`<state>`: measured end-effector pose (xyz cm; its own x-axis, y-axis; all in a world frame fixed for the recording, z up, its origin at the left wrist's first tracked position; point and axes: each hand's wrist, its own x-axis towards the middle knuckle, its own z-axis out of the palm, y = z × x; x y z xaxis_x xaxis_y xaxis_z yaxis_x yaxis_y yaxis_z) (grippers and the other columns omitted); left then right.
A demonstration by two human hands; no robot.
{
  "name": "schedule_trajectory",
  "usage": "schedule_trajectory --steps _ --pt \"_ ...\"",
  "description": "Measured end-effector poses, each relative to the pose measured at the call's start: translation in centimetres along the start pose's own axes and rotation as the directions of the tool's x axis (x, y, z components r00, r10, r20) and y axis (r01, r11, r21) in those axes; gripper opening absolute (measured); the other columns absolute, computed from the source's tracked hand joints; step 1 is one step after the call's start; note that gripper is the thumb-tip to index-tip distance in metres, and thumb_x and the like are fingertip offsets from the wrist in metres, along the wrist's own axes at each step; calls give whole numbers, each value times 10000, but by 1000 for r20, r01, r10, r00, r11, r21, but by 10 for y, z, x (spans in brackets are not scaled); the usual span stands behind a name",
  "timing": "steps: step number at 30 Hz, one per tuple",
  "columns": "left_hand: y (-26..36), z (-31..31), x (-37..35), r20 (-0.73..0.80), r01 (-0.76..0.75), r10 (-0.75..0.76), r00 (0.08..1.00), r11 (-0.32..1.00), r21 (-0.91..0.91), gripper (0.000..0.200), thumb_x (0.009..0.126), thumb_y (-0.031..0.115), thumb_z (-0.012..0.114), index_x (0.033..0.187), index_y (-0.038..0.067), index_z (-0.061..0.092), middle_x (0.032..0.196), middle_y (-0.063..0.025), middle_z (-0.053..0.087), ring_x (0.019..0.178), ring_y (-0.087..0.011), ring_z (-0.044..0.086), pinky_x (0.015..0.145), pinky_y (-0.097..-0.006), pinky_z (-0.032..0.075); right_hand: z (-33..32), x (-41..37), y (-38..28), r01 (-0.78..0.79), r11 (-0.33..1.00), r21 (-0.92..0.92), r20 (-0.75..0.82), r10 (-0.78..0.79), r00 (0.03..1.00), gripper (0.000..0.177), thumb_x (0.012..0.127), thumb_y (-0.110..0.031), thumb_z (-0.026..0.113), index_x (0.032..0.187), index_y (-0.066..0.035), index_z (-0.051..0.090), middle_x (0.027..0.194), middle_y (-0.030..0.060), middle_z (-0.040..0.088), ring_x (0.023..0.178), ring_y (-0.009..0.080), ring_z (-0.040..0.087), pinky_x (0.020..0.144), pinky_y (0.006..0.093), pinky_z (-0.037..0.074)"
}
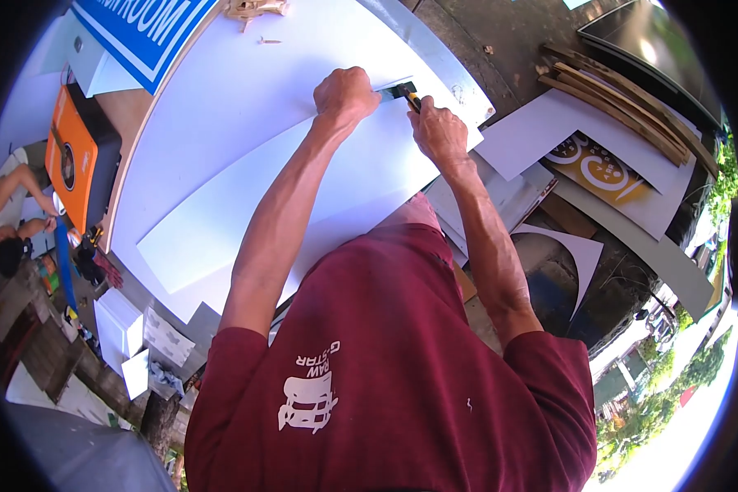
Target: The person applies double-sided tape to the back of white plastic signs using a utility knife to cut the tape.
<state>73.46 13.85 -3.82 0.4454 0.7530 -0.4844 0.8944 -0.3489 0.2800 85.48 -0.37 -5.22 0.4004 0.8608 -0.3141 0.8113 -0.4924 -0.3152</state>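
Note:
My right hand (441, 131) is closed round a tool with a black and yellow handle (414, 100). Its dark end reaches left over a white sheet (303, 180). On that sheet's far edge my left hand (346, 94) is closed into a fist, and a small bluish flat piece (388, 93) shows between it and the tool's dark end. What the fist grips is hidden by the fingers. The sheet lies on a larger white board (180, 139), and both hands are over its far right part.
Wood scraps (250, 10) and a small nail-like piece (271, 41) lie on the board's far side. A blue sign (143, 33) and an orange-faced box (74, 156) are left. Another person (16, 197) crouches beyond. Wooden strips (615, 107) lie at right on white offcuts (525, 135).

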Motion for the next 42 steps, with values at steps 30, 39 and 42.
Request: schedule_trajectory --steps 30,39,42 --pt "-25 27 -103 -124 -340 319 940 838 -427 257 857 339 767 924 92 790 547 -46 587 482 -125 499 488 -321 398 -7 -63 46 -300 241 923 308 6 951 212 823 -160 820 934 -5 728 738 32 664 560 96 564 523 239 439" --pt "37 42 -102 185 -131 161 970 978 -165 274 852 340 714 933 91 792 719 -150 716 731 -297 719 719 -415 557 2 -64 86 -233 693 682 241 88 966 335 782 -312 772 820 9 681 604 46 601 514 131 582 514 301 468" --pt "47 57 -98 179 -134 141 974 990 -50 249 846 295 705 931 76 787 839 -183 743 846 -331 733 772 -428 567 19 -59 100 -238 741 628 248 100 964 367 769 -344 758 818 12 687 576 52 589 498 139 578 511 313 466"
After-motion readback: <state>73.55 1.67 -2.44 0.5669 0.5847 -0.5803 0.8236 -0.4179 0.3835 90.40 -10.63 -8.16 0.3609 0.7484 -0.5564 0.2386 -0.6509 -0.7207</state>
